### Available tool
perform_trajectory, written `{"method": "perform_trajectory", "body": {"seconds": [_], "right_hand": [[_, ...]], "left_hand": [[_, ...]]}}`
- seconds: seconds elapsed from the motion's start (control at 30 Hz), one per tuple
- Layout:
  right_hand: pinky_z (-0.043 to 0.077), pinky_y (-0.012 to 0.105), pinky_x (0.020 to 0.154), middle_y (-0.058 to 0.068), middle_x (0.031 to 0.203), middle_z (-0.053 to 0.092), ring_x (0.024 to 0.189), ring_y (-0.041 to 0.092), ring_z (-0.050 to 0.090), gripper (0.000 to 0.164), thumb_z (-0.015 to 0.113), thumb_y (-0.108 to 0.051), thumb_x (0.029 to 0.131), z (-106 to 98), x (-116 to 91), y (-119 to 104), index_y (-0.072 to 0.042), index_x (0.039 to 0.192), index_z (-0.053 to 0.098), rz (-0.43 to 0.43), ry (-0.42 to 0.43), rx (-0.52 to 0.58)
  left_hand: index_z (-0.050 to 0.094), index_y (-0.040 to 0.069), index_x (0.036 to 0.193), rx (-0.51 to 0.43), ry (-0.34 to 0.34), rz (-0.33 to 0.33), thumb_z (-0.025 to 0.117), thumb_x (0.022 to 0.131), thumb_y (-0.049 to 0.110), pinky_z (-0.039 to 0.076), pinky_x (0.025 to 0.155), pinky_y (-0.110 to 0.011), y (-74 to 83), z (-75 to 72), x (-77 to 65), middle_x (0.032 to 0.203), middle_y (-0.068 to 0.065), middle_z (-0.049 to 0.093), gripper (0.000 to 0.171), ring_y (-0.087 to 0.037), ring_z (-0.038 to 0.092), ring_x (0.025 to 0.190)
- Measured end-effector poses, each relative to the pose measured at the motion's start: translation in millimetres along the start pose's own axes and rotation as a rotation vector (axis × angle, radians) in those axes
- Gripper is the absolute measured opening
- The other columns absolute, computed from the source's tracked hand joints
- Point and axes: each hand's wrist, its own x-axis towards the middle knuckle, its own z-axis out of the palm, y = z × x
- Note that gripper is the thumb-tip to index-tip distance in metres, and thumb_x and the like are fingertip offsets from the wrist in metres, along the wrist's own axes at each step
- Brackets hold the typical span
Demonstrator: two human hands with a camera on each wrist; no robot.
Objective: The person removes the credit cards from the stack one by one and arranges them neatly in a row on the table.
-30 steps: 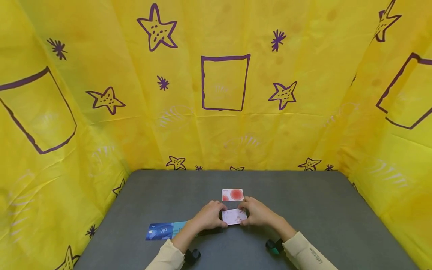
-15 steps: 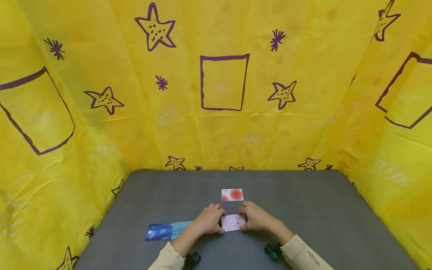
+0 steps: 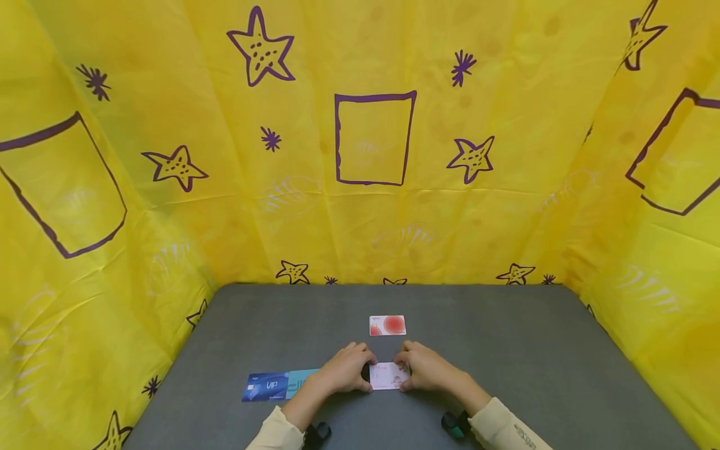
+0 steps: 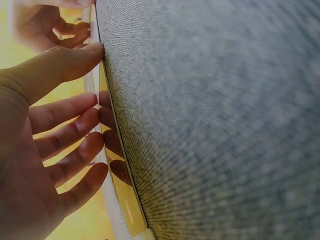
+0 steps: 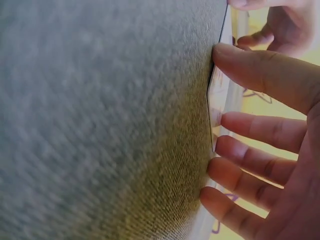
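A pale pink-white card (image 3: 387, 377) lies on the grey table between my hands. My left hand (image 3: 345, 369) holds its left end, thumb at the near edge and index finger at the far edge. My right hand (image 3: 429, 367) holds the right end in the same way. In the right wrist view, the thumb and fingertips are at the edges of the card (image 5: 218, 95). A glossy dark surface (image 4: 120, 155) beside my left fingers mirrors them in the left wrist view. Behind the hands lies a red-and-white card (image 3: 387, 325).
A blue VIP card (image 3: 265, 387) lies at the left, adjoining a teal card (image 3: 300, 380) partly hidden by my left forearm. Yellow patterned cloth (image 3: 377, 237) walls the grey table (image 3: 506, 337) at the back and both sides.
Both hands have drawn the pale card toward me, away from the red-and-white card. It was slightly tilted and now lies straighter. The other cards have stayed put.
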Motion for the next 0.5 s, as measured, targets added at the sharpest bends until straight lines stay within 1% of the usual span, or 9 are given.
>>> {"method": "perform_trajectory", "body": {"seconds": [0.17, 0.27, 0.37, 0.5], "right_hand": [[0.037, 0.02, 0.065, -0.004, 0.085, 0.05, 0.077, 0.005, 0.043, 0.039, 0.087, -0.023, 0.066, 0, -4, -5, -0.009, 0.1, 0.073, 0.011, -0.002, 0.001], [0.036, 0.02, 0.065, -0.004, 0.086, 0.051, 0.078, 0.006, 0.043, 0.039, 0.087, -0.023, 0.067, 0, -5, -8, -0.009, 0.101, 0.073, 0.018, -0.002, 0.005], [0.035, 0.019, 0.064, -0.004, 0.086, 0.051, 0.077, 0.007, 0.042, 0.038, 0.086, -0.023, 0.068, 1, -4, -11, -0.01, 0.101, 0.073, 0.03, 0.003, -0.002], [0.034, 0.019, 0.064, -0.004, 0.086, 0.052, 0.076, 0.008, 0.042, 0.036, 0.085, -0.023, 0.07, 3, -3, -13, -0.01, 0.102, 0.073, 0.011, 0.011, -0.027]], "left_hand": [[0.07, 0.014, 0.104, 0.001, 0.013, 0.032, 0.087, 0.067, 0.031, 0.043, 0.076, -0.027, 0.4, 0.3, -2.2, 0.095, 0.003, 0.06, 0.044, -0.012, 0.05, 0.086], [0.07, 0.013, 0.103, -0.002, 0.018, 0.046, 0.087, 0.066, 0.029, 0.044, 0.077, -0.029, 0.7, -0.7, -3.2, 0.096, 0.002, 0.061, 0.043, -0.013, 0.051, 0.087], [0.07, 0.013, 0.103, -0.01, 0.015, 0.041, 0.086, 0.067, 0.029, 0.044, 0.08, -0.031, 0.5, -1.8, -3.3, 0.096, 0.002, 0.061, 0.042, -0.014, 0.051, 0.089], [0.07, 0.015, 0.103, -0.016, 0.002, 0.016, 0.086, 0.067, 0.029, 0.044, 0.082, -0.033, -0.2, -0.8, -3.0, 0.097, 0.004, 0.061, 0.042, -0.013, 0.051, 0.091]]}}
